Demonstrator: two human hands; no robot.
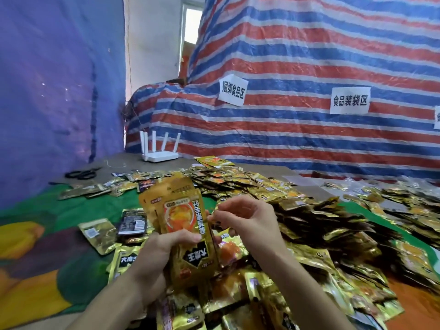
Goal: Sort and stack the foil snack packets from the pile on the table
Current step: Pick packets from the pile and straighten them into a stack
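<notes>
Left hand (152, 256) clamps upright gold foil snack packets (183, 225); right hand (247, 222) fingertips pinch their right edge, above gold packet pile (309, 225).

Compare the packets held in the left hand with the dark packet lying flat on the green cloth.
The held packets are gold and orange, upright, gripped by the left hand. The dark packet is mostly black, flat on the green cloth, untouched. Both look similar in shape.

White router (159, 155), black scissors (82, 173), striped tarp (309, 55) with paper labels (349, 100).
</notes>
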